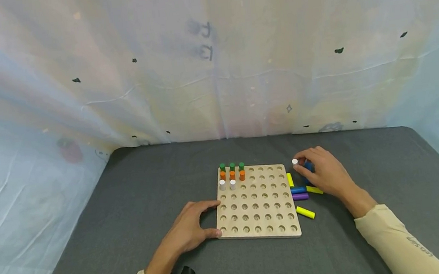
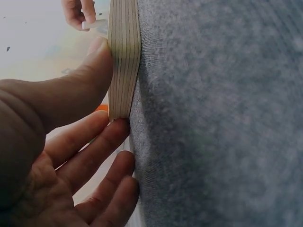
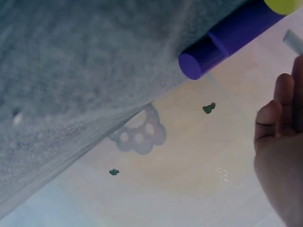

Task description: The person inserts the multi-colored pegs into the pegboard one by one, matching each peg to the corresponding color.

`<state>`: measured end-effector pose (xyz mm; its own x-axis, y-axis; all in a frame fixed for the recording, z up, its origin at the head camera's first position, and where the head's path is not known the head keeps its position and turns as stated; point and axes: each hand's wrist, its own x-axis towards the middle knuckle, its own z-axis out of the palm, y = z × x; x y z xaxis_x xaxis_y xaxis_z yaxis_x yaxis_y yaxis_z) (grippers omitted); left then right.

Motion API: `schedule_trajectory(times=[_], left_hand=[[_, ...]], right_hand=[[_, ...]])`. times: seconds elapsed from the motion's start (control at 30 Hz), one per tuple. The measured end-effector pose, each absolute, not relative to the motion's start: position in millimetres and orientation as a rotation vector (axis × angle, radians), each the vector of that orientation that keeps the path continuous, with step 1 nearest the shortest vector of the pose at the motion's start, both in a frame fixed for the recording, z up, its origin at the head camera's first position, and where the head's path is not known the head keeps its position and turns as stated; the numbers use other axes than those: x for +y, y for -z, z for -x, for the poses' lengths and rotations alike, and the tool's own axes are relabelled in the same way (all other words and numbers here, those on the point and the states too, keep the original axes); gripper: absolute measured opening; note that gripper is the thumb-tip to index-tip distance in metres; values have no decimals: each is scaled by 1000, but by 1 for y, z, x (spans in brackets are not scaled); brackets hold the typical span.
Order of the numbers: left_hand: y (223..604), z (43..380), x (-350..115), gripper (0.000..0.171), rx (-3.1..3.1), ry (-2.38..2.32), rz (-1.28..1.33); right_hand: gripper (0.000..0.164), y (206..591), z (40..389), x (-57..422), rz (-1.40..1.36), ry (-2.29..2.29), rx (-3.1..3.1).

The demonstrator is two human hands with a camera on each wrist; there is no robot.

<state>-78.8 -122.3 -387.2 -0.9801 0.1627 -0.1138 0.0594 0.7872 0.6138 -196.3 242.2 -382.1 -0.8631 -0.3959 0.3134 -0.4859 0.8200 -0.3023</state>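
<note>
A wooden pegboard (image 1: 264, 235) with rows of round holes lies on the grey cloth. Three green pegs (image 1: 232, 167) stand in its far left corner, with three orange pegs (image 1: 232, 175) in front of them and two white pegs (image 1: 222, 185) in the third row. My left hand (image 1: 187, 229) touches the board's left edge, thumb near the front corner and fingers farther back. Off the board's far right corner, my right hand (image 1: 322, 170) pinches a white peg (image 1: 295, 162) between thumb and fingers. That peg (image 3: 293, 41) shows only partly in the right wrist view.
Right of the board lie loose yellow pegs (image 1: 306, 212), a purple peg (image 1: 300, 196) and a blue peg (image 1: 298, 190). More blue pegs (image 1: 308, 167) are partly hidden by my right hand. A pale patterned sheet (image 1: 238, 85) hangs behind the cloth-covered surface.
</note>
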Motion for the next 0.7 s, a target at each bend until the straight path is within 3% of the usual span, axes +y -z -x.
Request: schedule_trajectory(times=[0.7], left_hand=[[384,74,-121,69,2850,-927,-143]], right_hand=[[22,365,173,200,-994,-657,-2634]])
